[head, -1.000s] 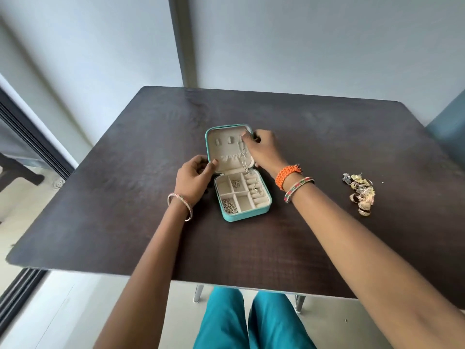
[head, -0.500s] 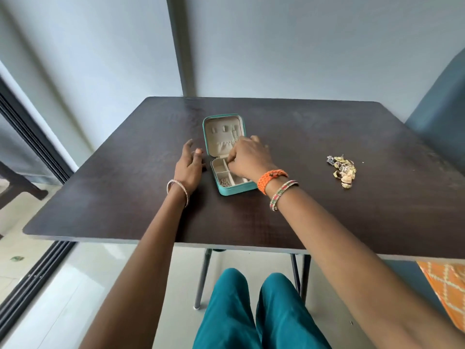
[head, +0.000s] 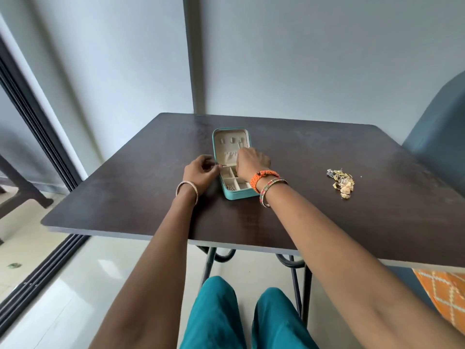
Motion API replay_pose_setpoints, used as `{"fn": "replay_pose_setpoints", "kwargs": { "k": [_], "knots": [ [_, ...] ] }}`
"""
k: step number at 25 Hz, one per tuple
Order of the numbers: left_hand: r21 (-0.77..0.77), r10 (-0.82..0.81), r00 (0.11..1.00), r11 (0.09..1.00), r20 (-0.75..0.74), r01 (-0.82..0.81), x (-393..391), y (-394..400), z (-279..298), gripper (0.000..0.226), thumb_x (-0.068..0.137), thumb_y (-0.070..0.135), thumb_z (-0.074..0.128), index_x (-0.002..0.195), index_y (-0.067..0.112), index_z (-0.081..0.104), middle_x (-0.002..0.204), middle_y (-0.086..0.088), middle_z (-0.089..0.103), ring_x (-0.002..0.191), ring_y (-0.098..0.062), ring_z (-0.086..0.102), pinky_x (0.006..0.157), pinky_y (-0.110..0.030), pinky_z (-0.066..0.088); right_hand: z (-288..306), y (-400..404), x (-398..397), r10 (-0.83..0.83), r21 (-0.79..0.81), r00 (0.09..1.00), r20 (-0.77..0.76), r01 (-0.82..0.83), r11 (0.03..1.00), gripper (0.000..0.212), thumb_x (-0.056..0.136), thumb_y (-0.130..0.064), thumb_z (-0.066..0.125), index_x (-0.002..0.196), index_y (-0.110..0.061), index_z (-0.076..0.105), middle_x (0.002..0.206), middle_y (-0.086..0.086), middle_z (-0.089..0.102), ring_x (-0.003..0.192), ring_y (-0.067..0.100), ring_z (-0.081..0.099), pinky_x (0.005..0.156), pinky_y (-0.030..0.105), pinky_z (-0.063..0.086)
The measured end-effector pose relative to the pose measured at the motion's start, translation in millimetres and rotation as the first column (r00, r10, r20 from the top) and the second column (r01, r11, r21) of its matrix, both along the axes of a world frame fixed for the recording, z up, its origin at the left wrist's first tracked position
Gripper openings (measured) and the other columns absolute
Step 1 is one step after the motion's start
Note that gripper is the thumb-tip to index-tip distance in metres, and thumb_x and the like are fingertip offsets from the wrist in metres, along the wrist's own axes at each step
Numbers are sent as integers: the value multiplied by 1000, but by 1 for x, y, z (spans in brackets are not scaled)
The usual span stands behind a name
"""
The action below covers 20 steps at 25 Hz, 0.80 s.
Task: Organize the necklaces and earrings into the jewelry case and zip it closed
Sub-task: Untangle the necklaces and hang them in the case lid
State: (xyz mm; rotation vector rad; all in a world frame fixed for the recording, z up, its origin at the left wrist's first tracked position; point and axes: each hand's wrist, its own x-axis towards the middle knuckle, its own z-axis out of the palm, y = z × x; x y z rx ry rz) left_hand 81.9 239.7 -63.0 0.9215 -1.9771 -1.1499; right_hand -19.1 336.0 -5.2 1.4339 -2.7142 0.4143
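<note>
While curled at the left wall of the jewelry case (head: 230, 157), left hand (head: 200, 170) with fingertips touching the rim near the hinge, seemingly steadying it; whether pinching the edge or merely pressing against it, impossible to tell. Right hand (head: 252, 164) bent over the tray half, fingers tucked down and hidden, close to a thin necklace (head: 240, 146) hanging from the lid; whether clamped on that chain, impossible to tell. Case open on the dark table (head: 314, 215), teal shell, cream lining, lid tilted back toward the wall, divided tray nearer the body, a small heap of chain (head: 230, 187) in the near left compartment. Step in hand, by the look of it: settling a necklace into the lid and its pocket, with the earrings not yet packed. Earrings (head: 341, 183) in a loose gold pile well apart to the right, on bare tabletop. Next move probably a right-hand reach across to that pile, a fine pinch on one small piece, then a drop into a tray cell without snagging the hanging chain. Plenty of open tabletop between case and pile; pile well short of the right edge, near edge well clear of the case, a blue chair back (head: 437, 137) beyond the right corner.
</note>
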Motion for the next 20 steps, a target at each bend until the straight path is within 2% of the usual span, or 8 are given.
{"fn": "replay_pose_setpoints", "kwargs": {
  "k": [3,8,11,14,16,18,20],
  "knots": [
    [-18,2,1000,1000,-16,-3,0,-2,-1,30,82,17,70,110,7,64,104,-9,70,88,-11,64,91,-24,50,-13,-3,-7,10,-73,1000,23,-8,997,18,81,0,57,90,-10,69,103,10,66,95,33,64,78,42,55],
    [-3,-16,998,1000,-53,16,-2,-2,-1,44,81,21,71,120,10,56,101,-3,67,90,-14,64,90,-24,48,-22,3,-17,16,-265,991,135,20,964,15,77,-4,61,76,-13,73,89,7,71,84,28,66,71,35,57],
    [27,18,996,1000,-93,-16,-3,-6,-4,31,81,15,69,109,11,55,97,-4,65,84,-13,61,80,-19,48,-22,7,-22,67,-368,973,222,20,930,12,75,-6,65,70,-13,74,76,3,72,75,23,68,71,35,58],
    [12,3,993,1000,-122,-2,-3,-7,-6,18,83,9,63,98,12,55,88,-1,63,78,-11,58,68,-11,48,-15,16,-27,149,-459,921,360,36,888,8,78,-6,69,73,-9,75,61,-2,66,53,17,64,58,32,59],
    [18,-10,991,1000,-134,13,-3,-9,-8,12,84,8,62,92,14,57,83,2,62,72,-7,57,67,-16,48,-6,22,-28,188,-510,875,446,75,857,6,80,-6,70,75,-5,73,62,5,68,52,22,67,51,31,58],
    [-28,-29,985,999,-173,24,-1,-7,-7,11,82,8,60,83,20,59,77,8,63,67,-1,56,70,-26,49,5,26,-29,244,-557,827,507,98,825,3,80,-6,71,77,-6,72,65,9,70,56,22,68,53,33,59],
    [-37,-14,952,999,-305,3,3,-5,-1,19,81,5,55,76,23,61,74,16,65,68,1,56,73,-33,51,18,30,-30,308,-587,765,565,111,802,2,80,-6,71,79,-8,72,67,7,69,56,15,66,54,31,58]
  ]
}}
